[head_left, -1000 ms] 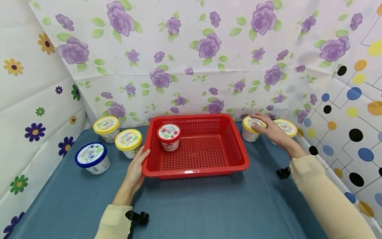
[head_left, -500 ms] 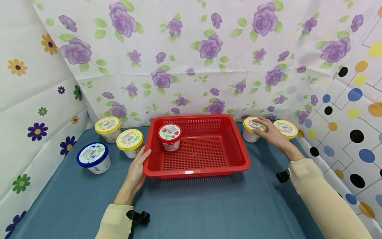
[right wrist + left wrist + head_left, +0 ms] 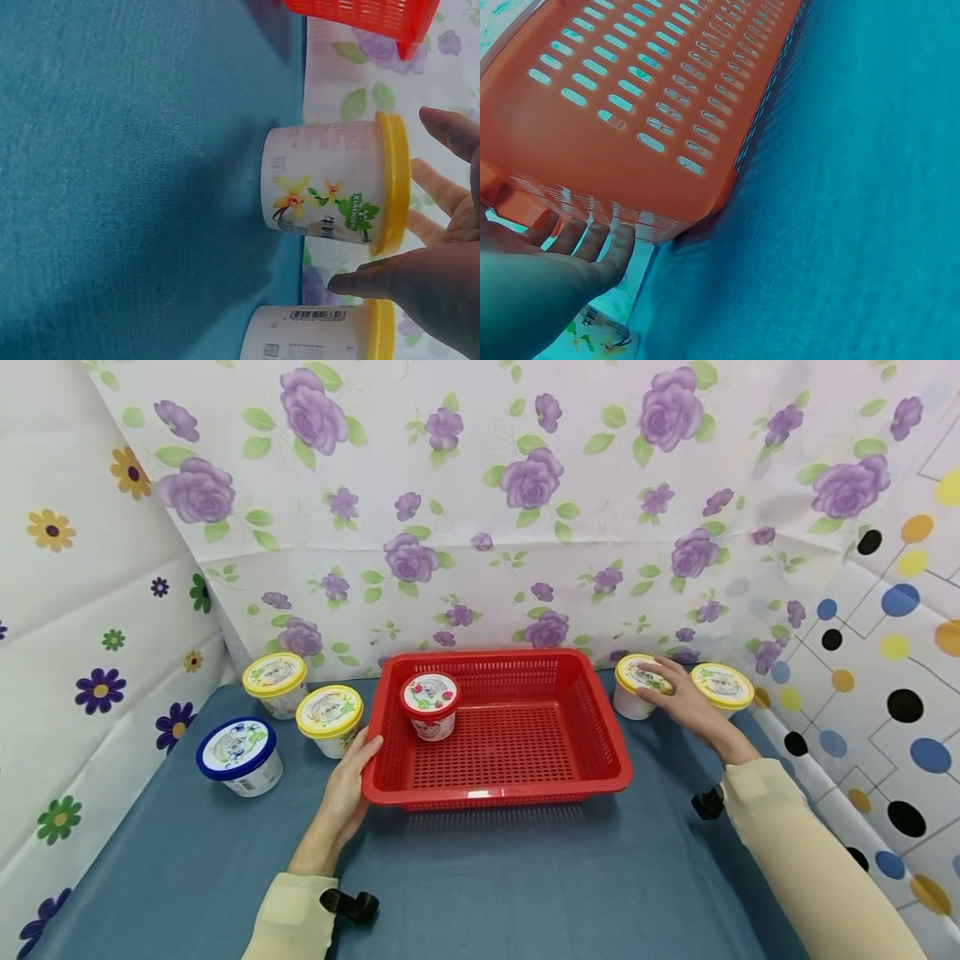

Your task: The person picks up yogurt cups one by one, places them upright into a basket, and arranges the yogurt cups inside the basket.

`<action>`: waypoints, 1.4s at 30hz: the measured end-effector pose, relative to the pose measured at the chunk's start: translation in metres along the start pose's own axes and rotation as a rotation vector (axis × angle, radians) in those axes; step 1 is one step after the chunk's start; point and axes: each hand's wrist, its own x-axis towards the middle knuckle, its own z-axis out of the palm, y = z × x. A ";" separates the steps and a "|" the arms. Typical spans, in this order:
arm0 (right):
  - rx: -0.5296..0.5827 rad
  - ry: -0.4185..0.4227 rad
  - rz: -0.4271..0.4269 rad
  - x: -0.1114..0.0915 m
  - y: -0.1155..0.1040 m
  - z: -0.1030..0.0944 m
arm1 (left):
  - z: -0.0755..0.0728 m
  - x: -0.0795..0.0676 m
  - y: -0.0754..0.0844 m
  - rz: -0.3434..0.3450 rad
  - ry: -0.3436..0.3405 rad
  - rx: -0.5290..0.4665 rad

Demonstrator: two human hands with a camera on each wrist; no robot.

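My left hand (image 3: 348, 785) holds the left end of a red plastic basket (image 3: 495, 797), thumb at the rim. In the left wrist view its fingers (image 3: 619, 251) are bent against the perforated end wall. A red-lidded tub (image 3: 431, 706) stands upright inside the basket, toward its left. My right hand (image 3: 690, 702) hovers with spread fingers at the lid of a yellow-lidded tub (image 3: 322, 184) to the right of the basket. The right wrist view shows the thumb (image 3: 367, 281) reaching below that tub's lid side and the other fingers over the lid. This tub stands on the blue cloth.
Another yellow-lidded tub (image 3: 722, 685) stands just right of my right hand. Left of the basket are two yellow-lidded tubs (image 3: 275, 685) and a larger blue-lidded tub (image 3: 238, 756). Flowered sheeting (image 3: 480, 585) hangs behind, and dotted sheeting (image 3: 892, 710) borders the right.
My right hand has come down slightly and a little nearer at the yellow-lidded tub, uncovering more of the tub beside it. My left hand stays on the basket. The head view has shifted slightly.
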 end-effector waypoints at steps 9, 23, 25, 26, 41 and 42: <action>-0.001 0.024 -0.011 0.002 0.009 0.005 | 0.001 0.001 -0.002 0.001 -0.004 0.003; 0.052 0.136 -0.045 0.005 0.017 0.016 | 0.001 0.000 -0.002 0.009 -0.012 0.000; 0.064 0.144 -0.048 0.002 0.010 0.017 | 0.001 0.000 -0.002 0.010 -0.009 0.001; 0.073 0.145 -0.051 0.000 0.005 0.017 | 0.001 -0.001 -0.002 0.011 -0.009 0.002; 0.118 0.138 -0.056 -0.014 -0.026 0.019 | 0.000 0.000 0.000 0.019 -0.004 0.009; 0.120 0.139 -0.057 -0.013 -0.026 0.020 | 0.000 0.000 0.000 0.021 -0.005 0.010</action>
